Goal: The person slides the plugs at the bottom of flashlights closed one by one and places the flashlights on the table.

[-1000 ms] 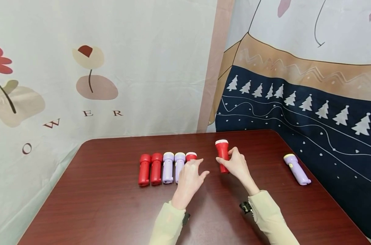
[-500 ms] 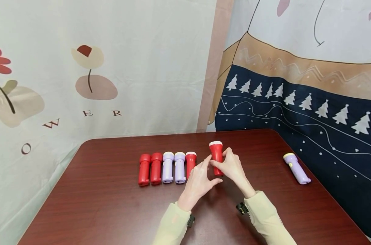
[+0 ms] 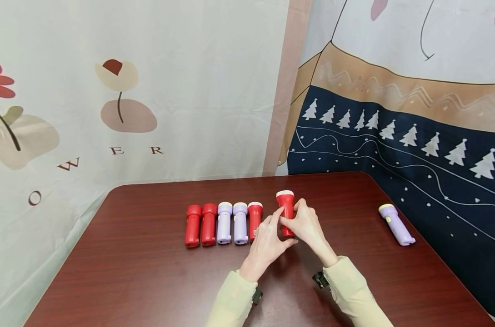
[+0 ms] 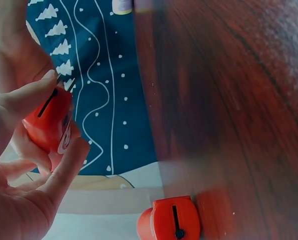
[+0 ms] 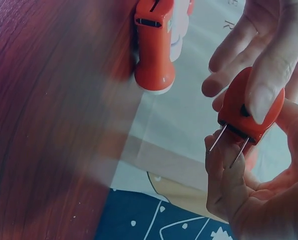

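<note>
My right hand [image 3: 310, 225] grips a red flashlight [image 3: 287, 204] with a white rim, its head pointing away over the table. My left hand [image 3: 265, 247] is against the same flashlight from the left, index finger along the body and thumb at the tail. In the right wrist view, the left thumb [image 5: 263, 100] presses the tail beside a small black slider [image 5: 244, 111]. Two metal prongs [image 5: 218, 137] stick out of that end. Close by on the left lies another red flashlight [image 3: 255, 213] with a white rim, also seen in the left wrist view.
Left of it, two lilac flashlights [image 3: 240, 225] and two all-red flashlights [image 3: 192, 227] lie side by side on the brown table [image 3: 149, 272]. A separate lilac flashlight [image 3: 396, 227] lies slanted near the right edge. Printed curtains [image 3: 214, 113] hang behind the table.
My right hand has brought the red flashlight left, towards the row. My left hand has moved right from beside the row and now meets that flashlight.
</note>
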Available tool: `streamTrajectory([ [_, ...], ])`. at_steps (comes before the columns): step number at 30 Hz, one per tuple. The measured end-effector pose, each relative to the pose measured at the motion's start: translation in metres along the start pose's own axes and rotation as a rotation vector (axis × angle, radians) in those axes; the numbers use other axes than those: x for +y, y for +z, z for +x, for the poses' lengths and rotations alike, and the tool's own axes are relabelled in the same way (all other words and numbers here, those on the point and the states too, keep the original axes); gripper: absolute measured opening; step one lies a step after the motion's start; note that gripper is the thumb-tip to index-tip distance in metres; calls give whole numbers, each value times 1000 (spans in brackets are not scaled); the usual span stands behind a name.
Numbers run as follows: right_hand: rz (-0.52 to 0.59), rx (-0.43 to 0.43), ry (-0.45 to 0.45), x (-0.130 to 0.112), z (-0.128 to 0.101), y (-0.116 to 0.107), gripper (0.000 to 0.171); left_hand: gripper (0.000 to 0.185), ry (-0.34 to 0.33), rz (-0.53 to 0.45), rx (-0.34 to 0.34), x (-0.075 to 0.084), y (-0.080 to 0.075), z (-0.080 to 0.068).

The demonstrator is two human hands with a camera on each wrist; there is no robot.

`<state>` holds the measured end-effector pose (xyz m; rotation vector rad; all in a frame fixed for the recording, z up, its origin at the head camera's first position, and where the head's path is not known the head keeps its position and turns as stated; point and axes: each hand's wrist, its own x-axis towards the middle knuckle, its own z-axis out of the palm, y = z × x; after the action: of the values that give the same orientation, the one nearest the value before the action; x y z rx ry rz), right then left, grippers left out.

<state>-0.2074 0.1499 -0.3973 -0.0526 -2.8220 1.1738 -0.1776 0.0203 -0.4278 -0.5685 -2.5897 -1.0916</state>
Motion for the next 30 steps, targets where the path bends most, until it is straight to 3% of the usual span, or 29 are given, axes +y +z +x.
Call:
streamTrajectory([
  [30, -18, -2, -16, -4, -4, -2, 39, 69, 51, -39, 41, -2, -1, 2],
])
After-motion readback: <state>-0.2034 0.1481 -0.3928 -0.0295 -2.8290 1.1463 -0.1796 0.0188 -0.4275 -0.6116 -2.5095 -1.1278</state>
